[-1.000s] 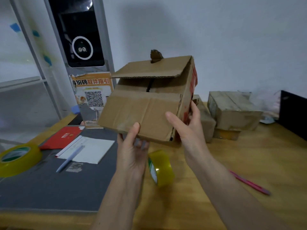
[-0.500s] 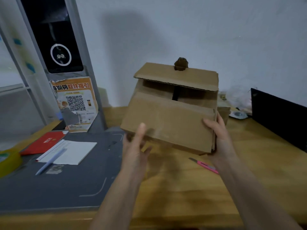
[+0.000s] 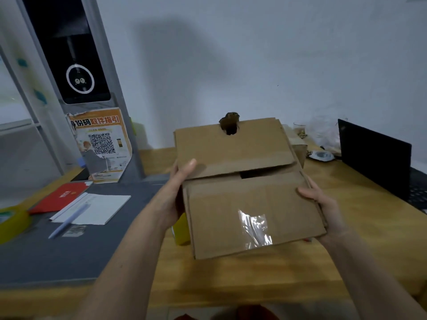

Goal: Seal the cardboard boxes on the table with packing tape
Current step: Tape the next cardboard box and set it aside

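Observation:
I hold a brown cardboard box (image 3: 245, 204) in front of me over the wooden table (image 3: 346, 245), with its top flaps facing up. The far flap overlaps the near one, leaving a dark gap between them. A patch of clear tape (image 3: 254, 229) shines on the near flap. My left hand (image 3: 175, 188) grips the box's left side, thumb on the far flap. On the right edge, my right hand (image 3: 323, 204) grips with its thumb on the near flap. A yellow packing tape roll (image 3: 181, 229) peeks out beside the box's left side, mostly hidden.
A second tape roll (image 3: 11, 218) lies at the far left edge. A grey mat (image 3: 46, 255) carries a red booklet (image 3: 60, 197), white paper (image 3: 99, 209) and a pen (image 3: 69, 220). Another cardboard box (image 3: 299, 146) stands behind. A black laptop (image 3: 374, 158) stands at the right.
The box has tipped from its open side facing me to flaps up, and has come lower and nearer. My left hand has shifted from its underside to its left side.

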Available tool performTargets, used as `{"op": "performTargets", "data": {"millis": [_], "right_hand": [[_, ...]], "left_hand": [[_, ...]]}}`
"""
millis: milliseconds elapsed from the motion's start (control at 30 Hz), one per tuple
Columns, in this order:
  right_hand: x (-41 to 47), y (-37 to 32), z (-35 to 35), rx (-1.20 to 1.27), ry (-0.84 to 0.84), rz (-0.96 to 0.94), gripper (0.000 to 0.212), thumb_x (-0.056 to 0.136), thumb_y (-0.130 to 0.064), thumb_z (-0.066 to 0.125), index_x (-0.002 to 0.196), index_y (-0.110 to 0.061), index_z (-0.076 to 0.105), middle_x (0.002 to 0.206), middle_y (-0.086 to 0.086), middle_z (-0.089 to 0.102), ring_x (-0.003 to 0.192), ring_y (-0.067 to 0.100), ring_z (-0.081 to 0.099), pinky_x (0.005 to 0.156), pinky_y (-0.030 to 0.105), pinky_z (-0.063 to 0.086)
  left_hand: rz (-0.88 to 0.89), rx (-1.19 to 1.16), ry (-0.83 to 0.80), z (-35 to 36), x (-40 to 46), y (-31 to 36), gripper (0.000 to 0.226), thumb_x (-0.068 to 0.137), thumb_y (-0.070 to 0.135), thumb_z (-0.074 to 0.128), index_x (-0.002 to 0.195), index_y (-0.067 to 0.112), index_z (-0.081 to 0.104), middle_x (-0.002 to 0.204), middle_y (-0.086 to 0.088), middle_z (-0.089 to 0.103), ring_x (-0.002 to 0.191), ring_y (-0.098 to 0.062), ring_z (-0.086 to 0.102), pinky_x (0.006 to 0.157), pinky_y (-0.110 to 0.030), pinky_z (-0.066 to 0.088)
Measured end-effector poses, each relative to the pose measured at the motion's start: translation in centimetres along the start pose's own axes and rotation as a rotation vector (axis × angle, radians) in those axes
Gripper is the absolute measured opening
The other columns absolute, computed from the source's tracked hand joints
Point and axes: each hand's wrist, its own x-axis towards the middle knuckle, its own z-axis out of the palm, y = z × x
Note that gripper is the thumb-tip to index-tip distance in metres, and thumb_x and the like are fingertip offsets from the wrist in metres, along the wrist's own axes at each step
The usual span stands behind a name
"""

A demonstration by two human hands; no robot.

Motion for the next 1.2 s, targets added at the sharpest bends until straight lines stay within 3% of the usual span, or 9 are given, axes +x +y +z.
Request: {"op": "performTargets", "data": {"millis": [233, 300, 400, 533, 600, 833, 1000, 1100, 1200], "right_hand": [[0.5, -0.4, -0.2, 0.084, 0.315, -0.029, 0.029, 0.096, -0.031, 0.049, 0.092, -0.019, 0.074, 0.096, 0.004, 0.073, 0.089, 0.018, 0.065, 0.074, 0.034, 0.053], [0.9, 0.1, -0.5, 0.057, 0.431, -0.038, 0.035, 0.098, -0.041, 0.046, 0.121, -0.021, 0.062, 0.125, 0.003, 0.064, 0.114, 0.022, 0.056, 0.099, 0.047, 0.042], [0.4, 1.9, 0.1, -0.066, 0.419, 0.058, 0.055, 0.093, -0.047, 0.054, 0.141, -0.023, 0.045, 0.132, 0.0, 0.052, 0.119, 0.025, 0.051, 0.106, 0.054, 0.039], [0.4, 4.6, 1.2, -0.766, 0.366, 0.091, 0.018, 0.094, -0.027, 0.062, 0.111, -0.02, 0.063, 0.118, 0.002, 0.062, 0.103, 0.014, 0.058, 0.089, 0.034, 0.044], [1.0, 5.3, 0.3, -1.234, 0.353, 0.077, 0.012, 0.093, -0.033, 0.061, 0.1, -0.024, 0.065, 0.124, 0.002, 0.06, 0.117, 0.024, 0.052, 0.088, 0.033, 0.04], [0.9, 6.0, -3.6, -1.834, 0.154, 0.435, 0.058, 0.1, -0.039, 0.035, 0.153, -0.021, 0.022, 0.161, 0.001, 0.018, 0.147, 0.028, 0.014, 0.118, 0.04, 0.016], [1.0, 3.6, -4.8, -1.066, 0.46, 0.251, 0.05, 0.101, -0.006, 0.045, 0.146, 0.006, 0.028, 0.149, 0.015, 0.035, 0.137, 0.033, 0.034, 0.1, 0.033, 0.032], [1.3, 2.6, -5.3, -0.596, 0.67, 0.119, 0.028, 0.102, -0.019, 0.043, 0.12, -0.002, 0.057, 0.121, 0.014, 0.06, 0.102, 0.03, 0.058, 0.072, 0.031, 0.043], [1.1, 1.1, -5.0, -0.395, 0.583, 0.071, 0.037, 0.102, -0.036, 0.039, 0.127, -0.015, 0.057, 0.108, 0.001, 0.065, 0.094, 0.019, 0.063, 0.077, 0.034, 0.049]], "left_hand": [[-0.042, -0.329, 0.2, 2.4, 0.0, -2.4, 0.107, 0.046, 0.044, 0.095, 0.142, 0.024, 0.05, 0.126, -0.012, 0.068, 0.106, -0.035, 0.069, 0.086, -0.056, 0.057], [-0.066, -0.481, 0.342, 3.3, -0.2, -2.8, 0.104, 0.042, 0.047, 0.092, 0.136, 0.025, 0.054, 0.121, -0.009, 0.07, 0.103, -0.032, 0.07, 0.086, -0.054, 0.057], [-0.092, -0.664, 0.452, 4.4, -0.1, -2.9, 0.099, 0.044, 0.051, 0.086, 0.134, 0.027, 0.053, 0.118, -0.006, 0.069, 0.102, -0.028, 0.069, 0.087, -0.054, 0.057], [-0.034, -0.63, 0.488, 6.1, -1.2, -2.2, 0.084, 0.068, 0.039, 0.087, 0.139, 0.024, 0.045, 0.115, -0.004, 0.07, 0.097, -0.024, 0.072, 0.086, -0.051, 0.059], [-0.052, -0.579, 0.483, 6.9, -1.9, -2.0, 0.067, 0.073, 0.033, 0.085, 0.131, 0.019, 0.055, 0.109, -0.004, 0.073, 0.095, -0.023, 0.071, 0.088, -0.048, 0.058], [-0.32, -0.556, 0.351, 10.0, -3.5, -2.8, 0.028, 0.077, 0.029, 0.08, 0.095, 0.015, 0.063, 0.094, -0.007, 0.066, 0.089, -0.027, 0.06, 0.098, -0.059, 0.046], [-0.482, -0.619, 0.318, 11.8, -3.7, -4.6, 0.03, 0.078, 0.024, 0.079, 0.094, 0.012, 0.057, 0.097, -0.012, 0.057, 0.091, -0.036, 0.055, 0.105, -0.075, 0.027], [-0.516, -0.654, 0.335, 12.1, -3.2, -6.3, 0.036, 0.078, 0.028, 0.08, 0.098, 0.01, 0.055, 0.114, -0.016, 0.056, 0.126, -0.046, 0.045, 0.109, -0.077, 0.015], [-0.5, -0.635, 0.408, 12.1, -3.0, -8.3, 0.067, 0.073, 0.029, 0.085, 0.128, 0.01, 0.053, 0.138, -0.016, 0.049, 0.134, -0.043, 0.041, 0.11, -0.073, 0.024]]}}
